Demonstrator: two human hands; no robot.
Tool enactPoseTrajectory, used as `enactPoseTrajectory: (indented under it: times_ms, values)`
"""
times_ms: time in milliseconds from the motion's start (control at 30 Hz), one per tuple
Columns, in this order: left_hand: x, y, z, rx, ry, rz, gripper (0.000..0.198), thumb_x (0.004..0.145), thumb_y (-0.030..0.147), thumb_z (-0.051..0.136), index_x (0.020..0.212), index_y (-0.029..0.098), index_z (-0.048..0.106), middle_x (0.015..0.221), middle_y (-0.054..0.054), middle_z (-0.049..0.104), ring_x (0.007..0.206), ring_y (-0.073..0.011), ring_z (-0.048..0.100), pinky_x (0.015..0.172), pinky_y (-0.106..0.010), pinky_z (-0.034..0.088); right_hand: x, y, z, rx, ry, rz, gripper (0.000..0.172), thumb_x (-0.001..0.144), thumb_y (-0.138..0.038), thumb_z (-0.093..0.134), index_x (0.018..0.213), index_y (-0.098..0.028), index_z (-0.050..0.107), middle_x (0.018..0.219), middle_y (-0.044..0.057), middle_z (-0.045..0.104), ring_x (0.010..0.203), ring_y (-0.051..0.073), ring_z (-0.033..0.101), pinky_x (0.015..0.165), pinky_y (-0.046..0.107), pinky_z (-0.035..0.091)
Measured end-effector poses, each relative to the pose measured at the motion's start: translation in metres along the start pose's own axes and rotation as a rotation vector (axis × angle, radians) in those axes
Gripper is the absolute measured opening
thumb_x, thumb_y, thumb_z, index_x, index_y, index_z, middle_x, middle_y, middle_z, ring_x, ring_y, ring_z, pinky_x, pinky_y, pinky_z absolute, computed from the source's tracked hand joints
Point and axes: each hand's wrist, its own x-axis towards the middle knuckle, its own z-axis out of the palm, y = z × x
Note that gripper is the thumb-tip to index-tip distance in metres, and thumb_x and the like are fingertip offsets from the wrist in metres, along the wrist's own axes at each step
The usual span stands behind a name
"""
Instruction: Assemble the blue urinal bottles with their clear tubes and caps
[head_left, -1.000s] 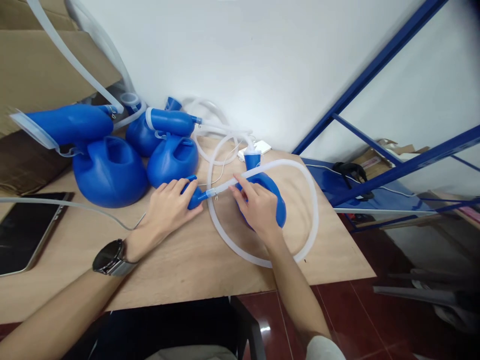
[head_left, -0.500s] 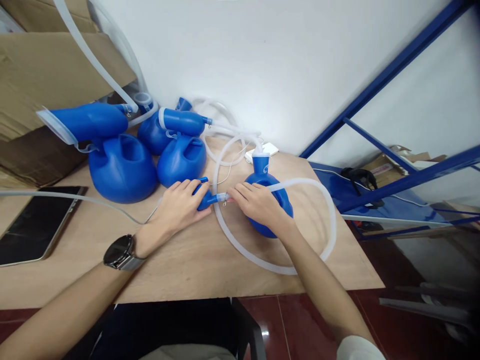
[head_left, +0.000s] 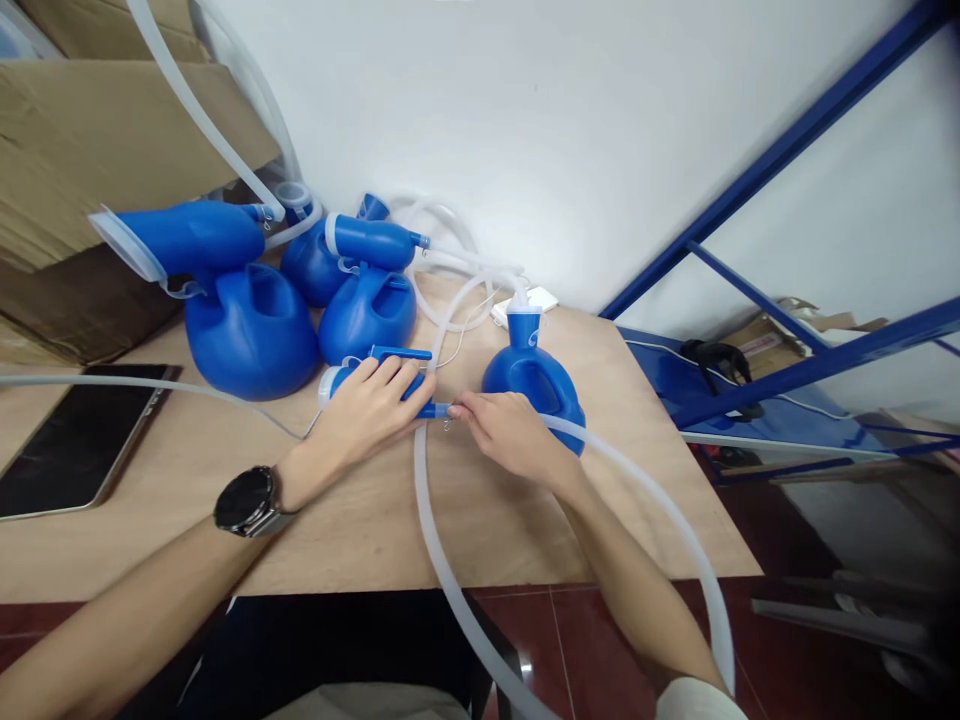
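Hose (head_left: 425,490) has dropped past tabletop's (head_left: 352,540) six-o'clock edge; left hand (head_left: 371,405) wraps bottle (head_left: 401,352), right hand (head_left: 510,432) pinches joint (head_left: 442,411), apparently working it.

Smooth white wall (head_left: 487,120): bright
Pale wooden tabletop (head_left: 360,540): soft, faint shadows
Glossy dark-red tiled floor (head_left: 600,650): dim, small glare
Bottom right: dark, blurred

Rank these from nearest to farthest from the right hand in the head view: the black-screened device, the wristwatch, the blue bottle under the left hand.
1. Blue bottle: just left of the right hand, under the left hand.
2. Wristwatch: farther left, on the left wrist.
3. Black-screened device: at the picture's left edge.
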Motion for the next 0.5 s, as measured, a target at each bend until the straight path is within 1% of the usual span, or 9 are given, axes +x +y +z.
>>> enactPoseTrajectory:
  times_ms: [67,133,200,267,300,333,400,467,500]
  values:
    - [0.0,0.001,-0.001,0.007,0.032,-0.03,0.03,0.106,0.036,0.062,0.123,0.013,0.073,0.122,-0.018,0.072,0.1,-0.0321,0.064,0.076,-0.044,0.043,-0.001,-0.001,-0.003,0.066,0.011,0.024,0.042,0.118,-0.04,0.038,0.093,-0.017,0.064,0.086,0.007,0.075,0.073,0.021,0.067,0.064,0.036,0.031]
    - [0.0,0.0,0.0,-0.012,0.069,-0.075,0.033,0.108,0.037,0.059,0.126,0.013,0.072,0.124,-0.018,0.071,0.101,-0.0328,0.065,0.075,-0.044,0.042,-0.001,0.0,-0.006,0.18,0.042,0.01,0.044,0.119,-0.043,0.036,0.096,-0.018,0.065,0.091,0.006,0.076,0.076,0.02,0.069,0.066,0.034,0.036]
    - [-0.001,-0.002,0.001,-0.039,0.091,-0.104,0.039,0.108,0.039,0.059,0.135,0.012,0.068,0.127,-0.019,0.071,0.106,-0.0342,0.065,0.077,-0.045,0.043,-0.002,0.002,-0.009,0.274,0.071,-0.031,0.043,0.118,-0.047,0.037,0.113,-0.02,0.069,0.104,0.005,0.078,0.084,0.02,0.072,0.071,0.033,0.042]
    - [-0.002,-0.004,0.003,-0.064,0.098,-0.117,0.048,0.107,0.039,0.061,0.147,0.012,0.061,0.135,-0.022,0.068,0.114,-0.0356,0.065,0.086,-0.047,0.044,-0.003,0.005,-0.012,0.275,0.088,-0.081,0.042,0.115,-0.053,0.047,0.136,-0.021,0.066,0.114,0.006,0.078,0.092,0.022,0.074,0.075,0.033,0.046]
    - [-0.003,-0.005,0.003,-0.082,0.108,-0.133,0.052,0.107,0.04,0.062,0.152,0.014,0.058,0.14,-0.023,0.065,0.119,-0.0365,0.065,0.092,-0.049,0.044,-0.004,0.006,-0.013,0.246,0.105,-0.107,0.044,0.113,-0.053,0.052,0.142,-0.022,0.064,0.115,0.006,0.078,0.093,0.022,0.074,0.076,0.033,0.047]
    - [-0.004,-0.006,0.004,-0.108,0.126,-0.161,0.058,0.105,0.044,0.064,0.155,0.016,0.055,0.146,-0.023,0.062,0.124,-0.0376,0.063,0.098,-0.051,0.043,-0.005,0.007,-0.014,0.215,0.128,-0.131,0.044,0.112,-0.051,0.055,0.143,-0.022,0.064,0.115,0.006,0.078,0.094,0.022,0.074,0.076,0.033,0.048]
    - [-0.005,-0.007,0.004,-0.181,0.172,-0.25,0.073,0.099,0.059,0.069,0.158,0.02,0.051,0.154,-0.024,0.056,0.135,-0.0412,0.058,0.11,-0.056,0.039,-0.005,0.01,-0.016,0.161,0.186,-0.172,0.038,0.114,-0.046,0.052,0.135,-0.021,0.069,0.11,0.005,0.078,0.093,0.021,0.074,0.075,0.033,0.048]
    - [-0.006,-0.008,0.005,-0.273,0.208,-0.376,0.094,0.09,0.074,0.071,0.161,0.019,0.046,0.159,-0.026,0.049,0.144,-0.0453,0.051,0.117,-0.06,0.035,-0.006,0.015,-0.017,0.128,0.249,-0.196,0.038,0.116,-0.043,0.045,0.131,-0.021,0.072,0.109,0.006,0.077,0.094,0.02,0.074,0.074,0.032,0.048]
    - [-0.007,-0.01,0.005,-0.317,0.224,-0.455,0.1,0.087,0.079,0.07,0.162,0.018,0.044,0.161,-0.026,0.047,0.147,-0.0465,0.047,0.119,-0.061,0.035,-0.006,0.018,-0.018,0.118,0.279,-0.196,0.04,0.117,-0.044,0.043,0.132,-0.021,0.072,0.11,0.006,0.077,0.095,0.02,0.074,0.074,0.032,0.048]
